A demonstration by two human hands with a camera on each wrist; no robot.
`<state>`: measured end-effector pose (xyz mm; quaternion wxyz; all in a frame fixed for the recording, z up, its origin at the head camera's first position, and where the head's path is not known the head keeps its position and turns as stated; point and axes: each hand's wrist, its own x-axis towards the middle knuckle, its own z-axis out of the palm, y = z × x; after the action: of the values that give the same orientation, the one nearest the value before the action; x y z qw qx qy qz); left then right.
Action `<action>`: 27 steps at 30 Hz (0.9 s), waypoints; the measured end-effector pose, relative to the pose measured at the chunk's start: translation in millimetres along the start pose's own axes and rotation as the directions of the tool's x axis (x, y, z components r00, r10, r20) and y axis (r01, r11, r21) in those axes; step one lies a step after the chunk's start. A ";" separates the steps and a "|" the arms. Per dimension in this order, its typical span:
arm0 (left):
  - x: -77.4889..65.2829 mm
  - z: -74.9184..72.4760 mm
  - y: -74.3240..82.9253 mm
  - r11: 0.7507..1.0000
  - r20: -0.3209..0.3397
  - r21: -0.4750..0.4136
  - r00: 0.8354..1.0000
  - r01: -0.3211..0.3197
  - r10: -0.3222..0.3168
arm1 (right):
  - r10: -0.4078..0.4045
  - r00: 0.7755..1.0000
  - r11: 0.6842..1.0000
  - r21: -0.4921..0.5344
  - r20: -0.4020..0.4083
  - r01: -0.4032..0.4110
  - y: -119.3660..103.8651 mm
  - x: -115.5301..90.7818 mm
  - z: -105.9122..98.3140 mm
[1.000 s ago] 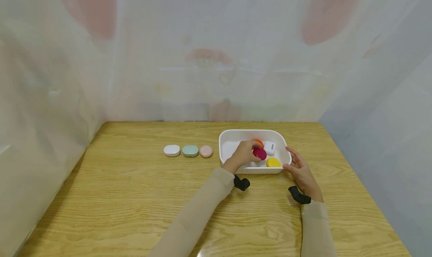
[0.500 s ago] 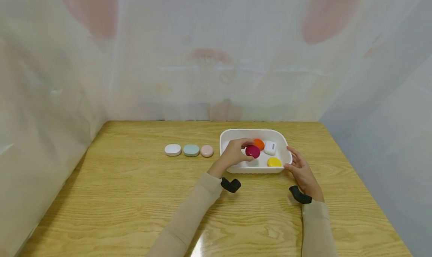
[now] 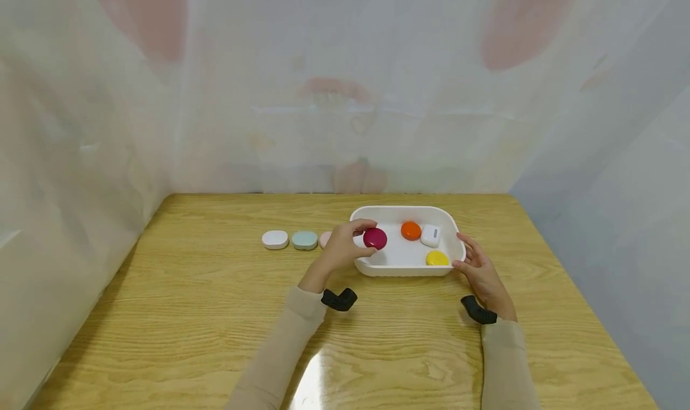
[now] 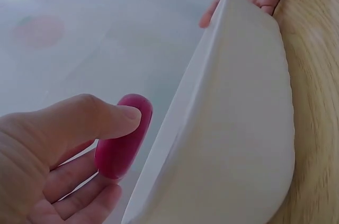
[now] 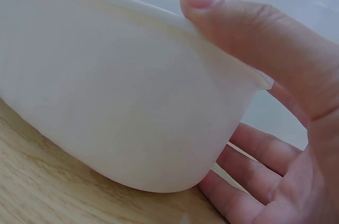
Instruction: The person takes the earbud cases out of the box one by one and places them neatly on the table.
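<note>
A magenta round case (image 3: 375, 239), smooth and puck-like, is pinched between the thumb and fingers of my left hand (image 3: 339, 249). It is raised above the left end of a white bin (image 3: 399, 272). The left wrist view has this case (image 4: 123, 144) beside the bin's rim. My right hand (image 3: 485, 281) holds the bin's right end; in the right wrist view the thumb (image 5: 238, 20) lies over the rim and the fingers go round the outer wall. In the bin lie an orange round case (image 3: 411, 231), a white case with a grey slot (image 3: 430, 236) and a yellow round case (image 3: 437, 258).
Left of the bin, a white oval case (image 3: 275, 239), a pale green case (image 3: 304, 240) and a pink round case (image 3: 324, 238) line up on the wooden table (image 3: 188, 314). My left hand partly hides the pink one. A pale curtain (image 3: 323, 146) hangs behind the table.
My left hand has carried the magenta case leftward across the bin, away from the orange and white cases, and now covers part of the pink case. The right hand and bin stay put.
</note>
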<state>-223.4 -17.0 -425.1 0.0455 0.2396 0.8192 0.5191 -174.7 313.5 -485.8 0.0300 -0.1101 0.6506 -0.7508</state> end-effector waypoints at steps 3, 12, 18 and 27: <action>-5.9 -7.9 -2.7 1.000 -0.018 -0.005 1.000 0.019 -0.019 | -0.012 1.000 1.000 0.017 0.010 0.012 2.0 0.6 -2.6; -21.4 -28.5 -12.9 0.994 -0.051 -0.054 0.994 0.095 -0.097 | -0.022 1.000 0.999 0.025 0.017 0.022 -0.1 0.8 -1.6; -28.1 -41.0 -20.7 0.992 -0.037 -0.070 0.994 0.102 -0.105 | -0.040 0.999 0.998 0.053 0.024 0.038 -1.3 0.1 0.3; -38.1 -59.1 -40.8 0.994 -0.011 -0.010 0.994 0.108 -0.109 | -0.019 1.000 0.999 0.046 0.015 0.018 1.1 1.5 -1.5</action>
<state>-223.0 -96.8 -440.4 0.0699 0.1915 0.8289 0.5210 -176.6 314.6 -486.9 0.0307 -0.1213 0.6318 -0.7650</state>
